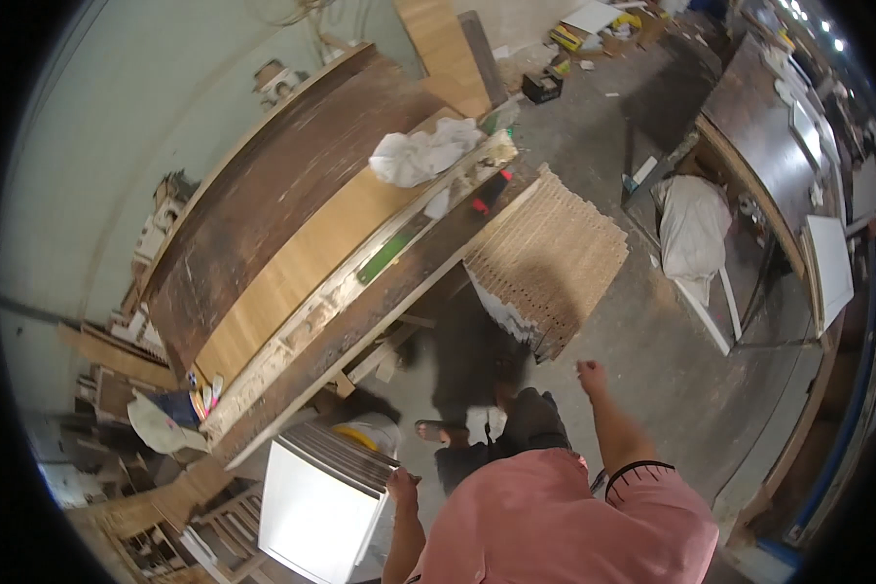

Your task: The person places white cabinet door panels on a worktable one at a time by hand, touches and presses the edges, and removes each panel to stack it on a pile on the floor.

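Observation:
Beside the corner of a stack of white panels (pixel 319 506), my left hand (pixel 402 484) has its fingers curled. Whether it touches the stack, and what it may hold, I cannot make out. My right hand (pixel 591 378) hangs over the floor in a loose fist, and nothing shows in it. Ahead of it on the floor lies a stack of tan strips or sheets (pixel 555 258) with ragged edges. A white bucket (pixel 378 428) with yellow inside is partly hidden behind the panels.
A large workbench (pixel 292 175) on the left carries a long wooden board (pixel 292 258), a crumpled white cloth (pixel 423 153), a green strip (pixel 383 257) and a red-and-black tool (pixel 492 193). Another table (pixel 774 127) stands right, with a pale sack (pixel 693 229) beneath. A black crate (pixel 542 89) sits far off.

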